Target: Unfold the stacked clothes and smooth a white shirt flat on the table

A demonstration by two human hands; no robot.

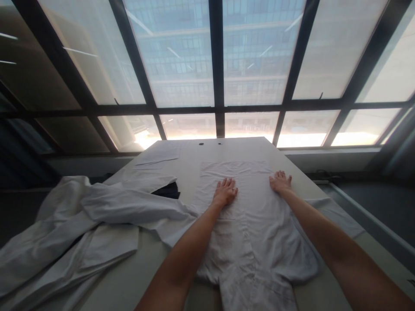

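A white button-front cotton shirt (249, 216) is spread flat at the middle of the pale table (194, 155). It is being smoothed: left hand (225, 191) and right hand (280, 182) pressed flat, fingers together. Folding would need gripped edges. Crumpled white garments (81, 224) lie at nine o'clock.

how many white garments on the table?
2. One shirt lies spread flat under the left hand and right hand; one crumpled pile at left, possibly holding more.
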